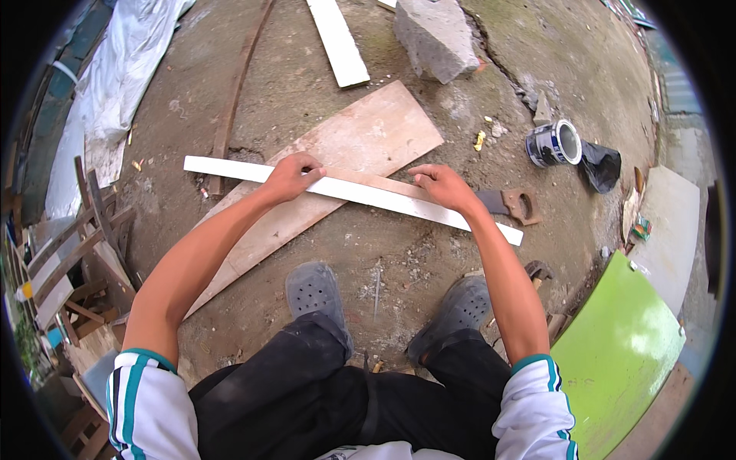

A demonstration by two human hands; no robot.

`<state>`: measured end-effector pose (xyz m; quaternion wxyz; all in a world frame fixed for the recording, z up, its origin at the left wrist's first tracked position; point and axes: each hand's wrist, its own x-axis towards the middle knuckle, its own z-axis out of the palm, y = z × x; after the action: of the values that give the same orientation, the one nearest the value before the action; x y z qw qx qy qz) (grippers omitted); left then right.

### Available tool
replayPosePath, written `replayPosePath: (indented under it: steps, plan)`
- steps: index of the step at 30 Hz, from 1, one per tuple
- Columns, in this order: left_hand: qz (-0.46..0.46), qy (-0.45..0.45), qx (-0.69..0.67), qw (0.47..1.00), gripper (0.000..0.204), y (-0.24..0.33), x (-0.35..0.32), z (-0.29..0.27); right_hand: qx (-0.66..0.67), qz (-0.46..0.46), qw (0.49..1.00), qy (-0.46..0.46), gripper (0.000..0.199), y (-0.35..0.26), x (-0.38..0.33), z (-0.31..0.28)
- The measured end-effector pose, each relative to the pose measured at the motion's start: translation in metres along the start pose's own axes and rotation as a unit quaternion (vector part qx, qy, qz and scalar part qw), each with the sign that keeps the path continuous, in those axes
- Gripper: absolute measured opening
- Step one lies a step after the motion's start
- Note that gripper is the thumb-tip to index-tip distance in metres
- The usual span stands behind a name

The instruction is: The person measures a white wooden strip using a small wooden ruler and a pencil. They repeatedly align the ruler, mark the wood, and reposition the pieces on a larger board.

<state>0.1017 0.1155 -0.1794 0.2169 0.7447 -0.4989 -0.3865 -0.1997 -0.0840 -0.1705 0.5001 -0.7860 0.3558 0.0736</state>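
Observation:
A long white wooden strip (376, 195) lies crosswise in front of me, over a wide pale wooden plank (383, 126) on the ground. My left hand (295, 178) grips it left of its middle, thumb and fingers closed. Farther right, my right hand (443, 186) is closed at the strip with bent fingers; its contact is partly hidden. Between my hands a narrow brown wood face (376, 181) runs along the strip's far edge; whether it is a separate piece I cannot tell. A handsaw (524, 205) lies beyond my right wrist, its blade partly covered.
A hammer (539, 271) lies beside my right shoe. An open paint can (553, 143) and a concrete block (437, 38) stand farther off. Another white board (337, 42) lies ahead. Scrap wood (84, 253) is piled left, a green panel (621, 353) right.

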Motion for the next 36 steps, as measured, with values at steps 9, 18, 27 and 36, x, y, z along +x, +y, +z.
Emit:
replayPosePath:
  steps: [9,18,27,36]
  plan:
    - [-0.02,0.001,0.0,1.0,0.027,0.005,-0.005,-0.002,0.049,0.034,0.998,-0.026,0.036,0.025,-0.031,-0.011]
    - [-0.006,-0.002,0.006,1.0,0.028,0.004,-0.002,-0.003,0.019,0.014,0.999,0.031,0.036,0.02,-0.038,0.005]
    - [0.013,0.008,-0.002,1.0,0.028,0.004,-0.003,-0.002,0.029,0.009,0.998,0.057,0.036,0.02,-0.039,0.013]
    - [0.006,0.004,0.0,1.0,0.028,0.002,-0.003,-0.002,0.028,-0.009,0.997,0.072,0.036,0.02,-0.037,0.02]
